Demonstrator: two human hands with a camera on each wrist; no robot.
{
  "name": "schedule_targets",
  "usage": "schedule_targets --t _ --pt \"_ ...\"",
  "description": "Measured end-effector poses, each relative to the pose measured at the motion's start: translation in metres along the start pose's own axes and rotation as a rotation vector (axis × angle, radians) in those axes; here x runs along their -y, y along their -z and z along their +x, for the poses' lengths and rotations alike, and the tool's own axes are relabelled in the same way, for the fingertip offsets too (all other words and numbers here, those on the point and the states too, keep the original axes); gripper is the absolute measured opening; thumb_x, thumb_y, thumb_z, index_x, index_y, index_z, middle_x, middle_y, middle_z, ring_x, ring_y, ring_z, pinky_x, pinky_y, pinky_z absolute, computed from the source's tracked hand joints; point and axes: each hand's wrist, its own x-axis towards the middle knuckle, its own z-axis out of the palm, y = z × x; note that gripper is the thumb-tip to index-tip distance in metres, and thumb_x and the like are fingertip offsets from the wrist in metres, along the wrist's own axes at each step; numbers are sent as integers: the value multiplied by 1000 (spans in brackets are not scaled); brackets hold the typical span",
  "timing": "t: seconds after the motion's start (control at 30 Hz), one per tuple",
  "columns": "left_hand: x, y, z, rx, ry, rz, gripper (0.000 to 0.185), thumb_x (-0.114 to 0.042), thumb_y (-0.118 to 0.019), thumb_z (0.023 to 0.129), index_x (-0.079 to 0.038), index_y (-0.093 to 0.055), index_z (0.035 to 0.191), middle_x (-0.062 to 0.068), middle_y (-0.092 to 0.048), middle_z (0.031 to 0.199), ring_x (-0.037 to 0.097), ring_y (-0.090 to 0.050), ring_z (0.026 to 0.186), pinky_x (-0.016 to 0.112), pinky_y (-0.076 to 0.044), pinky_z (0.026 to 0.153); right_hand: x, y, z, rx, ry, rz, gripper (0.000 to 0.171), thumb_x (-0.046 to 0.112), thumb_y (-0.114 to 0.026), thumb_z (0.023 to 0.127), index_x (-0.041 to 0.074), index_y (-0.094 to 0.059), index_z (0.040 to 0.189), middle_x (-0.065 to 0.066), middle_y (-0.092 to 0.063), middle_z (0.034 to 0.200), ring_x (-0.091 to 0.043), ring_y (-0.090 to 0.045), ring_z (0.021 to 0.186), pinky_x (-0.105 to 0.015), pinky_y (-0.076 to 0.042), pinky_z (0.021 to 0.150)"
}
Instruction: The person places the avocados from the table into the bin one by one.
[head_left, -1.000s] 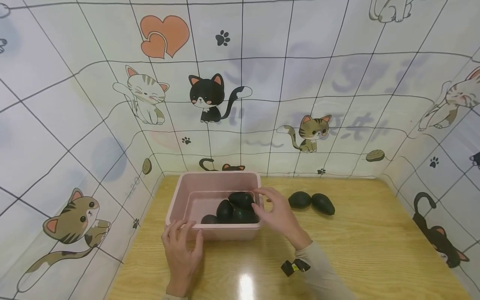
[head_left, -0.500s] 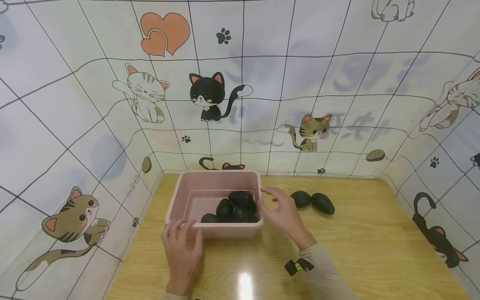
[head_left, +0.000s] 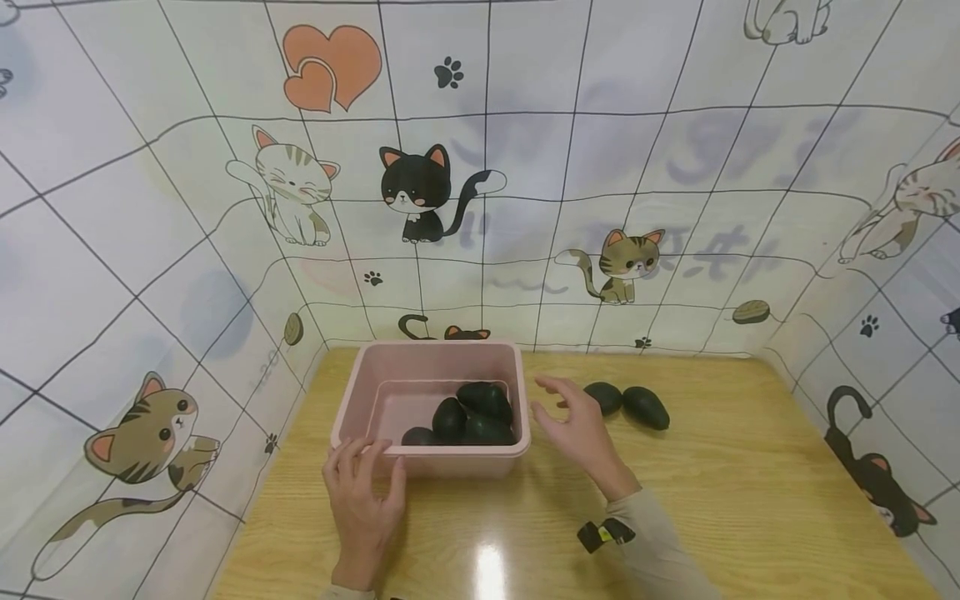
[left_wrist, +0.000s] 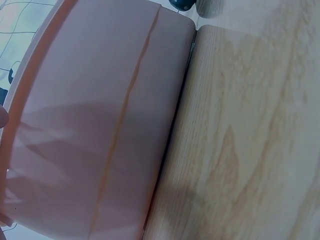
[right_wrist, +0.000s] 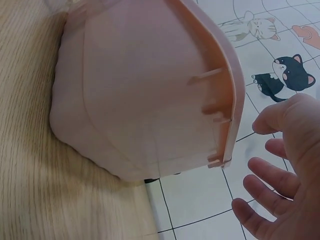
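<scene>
A pink plastic bin [head_left: 450,452] stands on the wooden table with several dark green avocados [head_left: 483,400] grouped toward its right side. My left hand [head_left: 363,508] rests its fingertips on the front rim near the left corner, thumb beside the front wall. Just right of the bin, my right hand [head_left: 581,429] is held apart from it, fingers spread and loosely bent around nothing. In the right wrist view, a gap shows between these fingers [right_wrist: 267,175] and the bin's rim [right_wrist: 239,100]. Behind the right hand lies one avocado [head_left: 606,398], partly covered, with a second avocado [head_left: 646,407] touching it.
The table [head_left: 735,492] reaches back to a wall covering [head_left: 525,167] printed with cartoon cats and a grid, which also runs along both sides. A small black strap-like piece [head_left: 600,535] sits at the right sleeve's cuff.
My right hand has withdrawn from the bin's right rim, moving right toward the two loose avocados. The left hand stays on the front rim, and the bin has barely shifted.
</scene>
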Motion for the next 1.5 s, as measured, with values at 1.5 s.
schedule_targets --t 1.5 --pt "0 1 -1 25 6 -3 29 -25 -74 88 -8 -74 111 17 -66 120 45 -49 124 64 -30 117 -45 21 -17 -11 -98 -69 41 14 -74 98 7 -67 138 -15 -71 132 -39 -66 122 -56 -59 95"
